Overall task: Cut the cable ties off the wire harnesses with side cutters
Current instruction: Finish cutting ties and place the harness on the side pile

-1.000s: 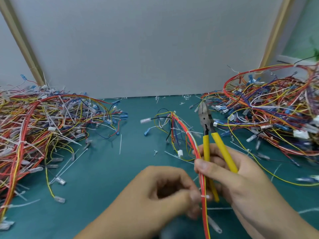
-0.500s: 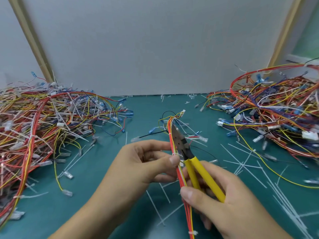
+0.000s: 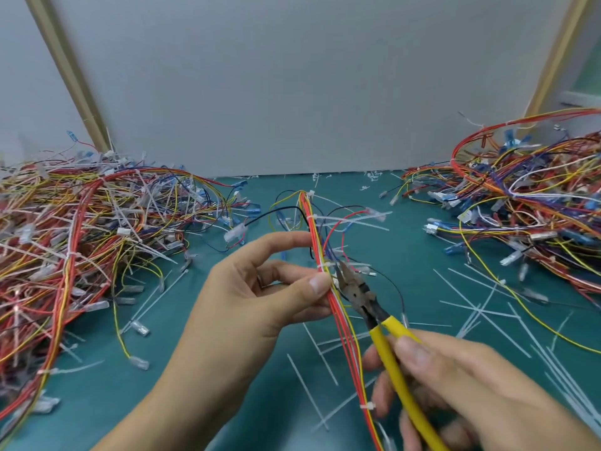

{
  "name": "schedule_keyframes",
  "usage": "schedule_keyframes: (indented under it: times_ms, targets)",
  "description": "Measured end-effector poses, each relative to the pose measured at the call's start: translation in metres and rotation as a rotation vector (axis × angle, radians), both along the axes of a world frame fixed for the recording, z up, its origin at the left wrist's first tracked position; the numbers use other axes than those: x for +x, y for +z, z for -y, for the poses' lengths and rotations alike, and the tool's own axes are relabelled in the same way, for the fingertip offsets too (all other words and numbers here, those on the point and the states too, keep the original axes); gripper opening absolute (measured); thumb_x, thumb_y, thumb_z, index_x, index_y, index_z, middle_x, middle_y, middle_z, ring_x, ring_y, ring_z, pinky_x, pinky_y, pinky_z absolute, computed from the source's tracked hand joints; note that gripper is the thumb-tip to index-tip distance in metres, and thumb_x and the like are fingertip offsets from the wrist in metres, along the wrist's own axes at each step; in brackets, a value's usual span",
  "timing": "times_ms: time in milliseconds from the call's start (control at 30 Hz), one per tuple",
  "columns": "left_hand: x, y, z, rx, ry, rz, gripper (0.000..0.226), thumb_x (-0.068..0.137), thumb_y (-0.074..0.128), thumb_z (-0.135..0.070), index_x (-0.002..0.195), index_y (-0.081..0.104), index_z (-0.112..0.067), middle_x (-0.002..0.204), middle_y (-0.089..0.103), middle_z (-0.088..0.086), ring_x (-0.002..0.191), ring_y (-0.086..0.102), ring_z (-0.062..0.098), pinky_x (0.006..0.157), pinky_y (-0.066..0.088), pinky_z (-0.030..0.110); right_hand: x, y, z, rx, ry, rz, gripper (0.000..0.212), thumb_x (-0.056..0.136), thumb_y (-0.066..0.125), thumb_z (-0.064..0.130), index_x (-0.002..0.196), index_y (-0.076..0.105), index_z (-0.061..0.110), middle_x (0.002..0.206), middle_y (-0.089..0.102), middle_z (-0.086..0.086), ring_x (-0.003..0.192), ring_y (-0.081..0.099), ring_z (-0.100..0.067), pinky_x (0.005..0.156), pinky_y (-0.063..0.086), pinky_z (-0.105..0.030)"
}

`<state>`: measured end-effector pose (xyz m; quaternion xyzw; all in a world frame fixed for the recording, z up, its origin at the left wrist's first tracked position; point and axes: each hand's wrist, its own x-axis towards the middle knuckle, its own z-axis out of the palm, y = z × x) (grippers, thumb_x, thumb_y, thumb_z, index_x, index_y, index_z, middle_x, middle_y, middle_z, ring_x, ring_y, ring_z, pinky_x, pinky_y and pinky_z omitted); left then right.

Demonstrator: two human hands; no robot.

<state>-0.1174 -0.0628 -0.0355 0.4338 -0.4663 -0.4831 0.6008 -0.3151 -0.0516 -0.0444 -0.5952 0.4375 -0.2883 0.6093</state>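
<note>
Fingers [image 3: 283,241] of the left hand [image 3: 257,301] curl toward the thumb and pinch the wire harness [image 3: 313,229] just below a white cable tie [image 3: 323,266]. That harness, a bundle of red, yellow and white wires, is held above the middle of the table [image 3: 107,392]. Its long axis runs from the near edge toward the far edge, leaning slightly left as it goes, with loose ends fanning out at the far end. The right hand [image 3: 461,385] wraps its fingers round the yellow handles of the side cutters [image 3: 356,289]. Their nose points far and left at the cable tie, with the handles trailing toward the near right corner. Whether the blades touch the tie cannot be told. A second tie [image 3: 368,406] sits lower on the bundle. A left heap [image 3: 81,222] and a right heap [image 3: 520,196] of harnesses lie along the side edges, and cut strips [image 3: 481,307] litter the right half.
</note>
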Motion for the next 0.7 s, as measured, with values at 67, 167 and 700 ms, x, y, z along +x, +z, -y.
schedule_keyframes:
  times_ms: [67, 167, 700]
  targets:
    - [-0.0005, 0.0003, -0.0002, -0.010, 0.000, 0.006, 0.039, 0.064, 0.079, -0.013, 0.102, 0.075, -0.018, 0.077, 0.072, 0.019, 0.066, 0.071, 0.023, 0.064, 0.058, 0.027, -0.0009, 0.0002, 0.0012, 0.002, 0.010, -0.002, 0.057, 0.049, 0.052, 0.073, 0.087, 0.073, 0.036, 0.079, 0.074, -0.003, 0.053, 0.062, -0.015, 0.041, 0.039, -0.013]
    - [-0.0005, 0.0013, -0.0005, -0.015, 0.000, 0.018, 0.039, 0.064, 0.079, -0.015, 0.102, 0.075, -0.019, 0.076, 0.072, 0.017, 0.065, 0.071, 0.023, 0.065, 0.058, 0.027, -0.0018, -0.0001, 0.0020, 0.005, 0.010, -0.011, 0.059, 0.050, 0.052, 0.074, 0.089, 0.073, 0.037, 0.081, 0.075, -0.003, 0.053, 0.062, -0.016, 0.042, 0.040, -0.013]
    - [-0.0002, 0.0015, -0.0004, -0.021, 0.014, 0.046, 0.037, 0.066, 0.078, -0.015, 0.102, 0.076, -0.021, 0.072, 0.072, 0.015, 0.066, 0.072, 0.025, 0.065, 0.058, 0.028, -0.0025, 0.0030, 0.0002, -0.005, 0.066, -0.001, 0.057, 0.052, 0.052, 0.074, 0.087, 0.074, 0.034, 0.079, 0.075, -0.003, 0.053, 0.060, -0.015, 0.042, 0.039, -0.014]
